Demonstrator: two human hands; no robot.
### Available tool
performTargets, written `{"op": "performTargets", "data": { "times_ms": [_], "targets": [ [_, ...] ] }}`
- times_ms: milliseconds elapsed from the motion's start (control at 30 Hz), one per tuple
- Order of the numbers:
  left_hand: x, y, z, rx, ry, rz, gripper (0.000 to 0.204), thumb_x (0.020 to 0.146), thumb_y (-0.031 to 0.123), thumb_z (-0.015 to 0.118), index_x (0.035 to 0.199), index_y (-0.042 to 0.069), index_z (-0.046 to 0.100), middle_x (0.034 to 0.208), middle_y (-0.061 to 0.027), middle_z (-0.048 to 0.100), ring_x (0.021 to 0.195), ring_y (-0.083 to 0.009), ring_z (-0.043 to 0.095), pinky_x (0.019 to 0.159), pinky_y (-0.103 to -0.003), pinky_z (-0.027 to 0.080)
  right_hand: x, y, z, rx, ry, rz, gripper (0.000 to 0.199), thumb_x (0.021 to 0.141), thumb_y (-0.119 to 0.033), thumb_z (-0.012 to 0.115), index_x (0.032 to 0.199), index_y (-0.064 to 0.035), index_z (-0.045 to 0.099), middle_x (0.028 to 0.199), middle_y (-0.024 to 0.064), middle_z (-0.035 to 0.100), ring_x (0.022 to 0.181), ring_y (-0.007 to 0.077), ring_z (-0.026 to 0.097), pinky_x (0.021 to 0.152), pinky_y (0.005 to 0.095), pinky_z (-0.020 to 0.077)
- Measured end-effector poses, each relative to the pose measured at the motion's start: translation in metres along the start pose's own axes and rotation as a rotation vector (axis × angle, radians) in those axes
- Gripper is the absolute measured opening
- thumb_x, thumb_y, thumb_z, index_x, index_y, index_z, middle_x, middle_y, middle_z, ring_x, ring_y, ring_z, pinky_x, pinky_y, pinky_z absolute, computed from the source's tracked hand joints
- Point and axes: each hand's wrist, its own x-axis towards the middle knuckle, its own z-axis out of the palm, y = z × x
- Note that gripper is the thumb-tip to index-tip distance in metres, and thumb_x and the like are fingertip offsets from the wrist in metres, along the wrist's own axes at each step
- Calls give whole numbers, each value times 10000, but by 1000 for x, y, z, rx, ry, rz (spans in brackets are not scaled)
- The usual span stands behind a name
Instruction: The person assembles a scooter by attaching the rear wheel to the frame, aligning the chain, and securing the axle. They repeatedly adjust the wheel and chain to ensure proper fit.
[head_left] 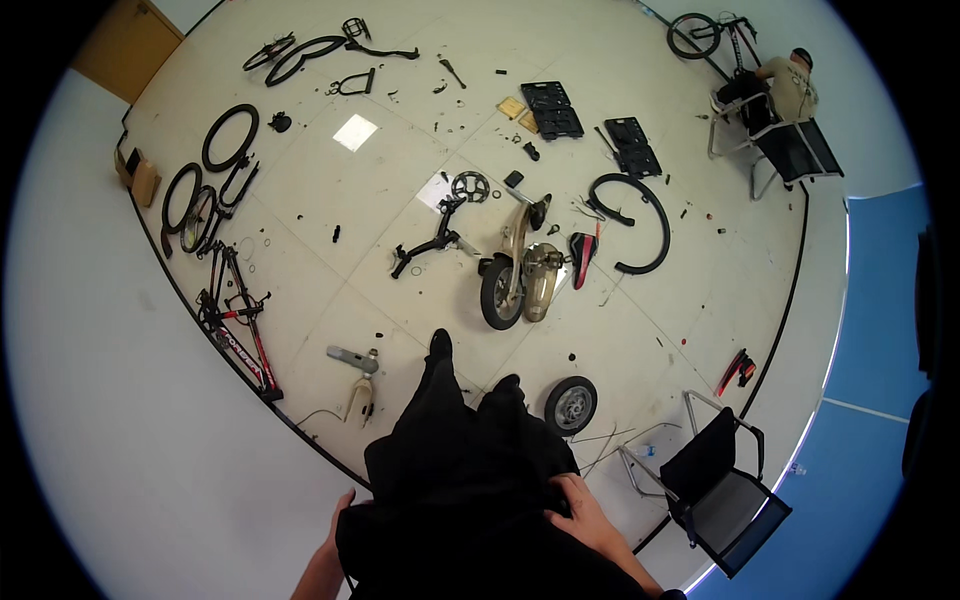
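Observation:
My right hand (582,515) rests on the right side of my black trousers (470,470), its thumb apart from the bent fingers; it appears to hold nothing. On the left, my left hand (336,530) hangs against the dark clothing, one finger or thumb showing and the others hidden behind the cloth. Ahead of my feet stands a tan scooter body (541,280) with a small black-tyred wheel (502,296). A loose small wheel (571,405) lies to the right of my feet. Left of them lies a tan fork-shaped part (360,398) by a grey part (352,358).
Bicycle frames (240,330) and tyres (231,137) lie along the left wall. Beyond the scooter are a black crank part (432,240), a curved tyre (663,225) and open tool cases (552,110). A chair (715,480) stands right; a person (795,88) sits far right.

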Motion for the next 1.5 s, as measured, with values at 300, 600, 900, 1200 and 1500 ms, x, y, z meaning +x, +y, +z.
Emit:
{"op": "performTargets", "data": {
  "times_ms": [300, 600, 900, 1200, 1500],
  "targets": [
    [14, 70, -3, 285, -51, 15, 398, 962, 421, 560, 1008, 44, 681, 840, -60, 689, 782, -163, 659, 757, -312, 539, 27, -18, -13, 264, -66, 224, 281, 755, -152, 695, 897, 26, 532, 683, 50, 465, 669, 150, 475, 623, 325, 409],
    [25, 85, -33, 1150, 142, 323, 407, 971, 311, 573, 1293, 62, 572, 1060, -72, 642, 970, -155, 617, 890, -306, 497, 34, -27, -28, 673, -201, 145, 269, 741, -57, 650, 698, -37, 386, 669, -56, 316, 611, 45, 311, 526, 285, 247],
    [9, 105, -20, 1183, 282, 135, 413, 975, 333, 546, 1281, 58, 580, 1048, -82, 646, 970, -171, 620, 897, -321, 494, 1, 12, -14, 602, -40, 316, 188, 793, -101, 715, 908, -14, 595, 869, 47, 643, 801, 105, 607, 719, 261, 493],
    [128, 114, 43, 1266, 367, 61, 424, 978, 355, 519, 1268, 53, 587, 1036, -93, 650, 970, -186, 623, 903, -337, 491, 49, 81, 38, 726, -601, 81, 229, 830, -173, 738, 989, -56, 624, 830, 81, 610, 803, 162, 621, 705, 309, 505],
    [367, 109, 68, 1339, 351, 46, 440, 982, 377, 492, 1255, 49, 595, 1024, -103, 654, 969, -202, 626, 909, -352, 487, 322, 399, -32, -4, 40, 189, 285, 805, -225, 666, 990, -9, 666, 961, 182, 660, 907, 348, 647, 807, 443, 516]
  ]
}}
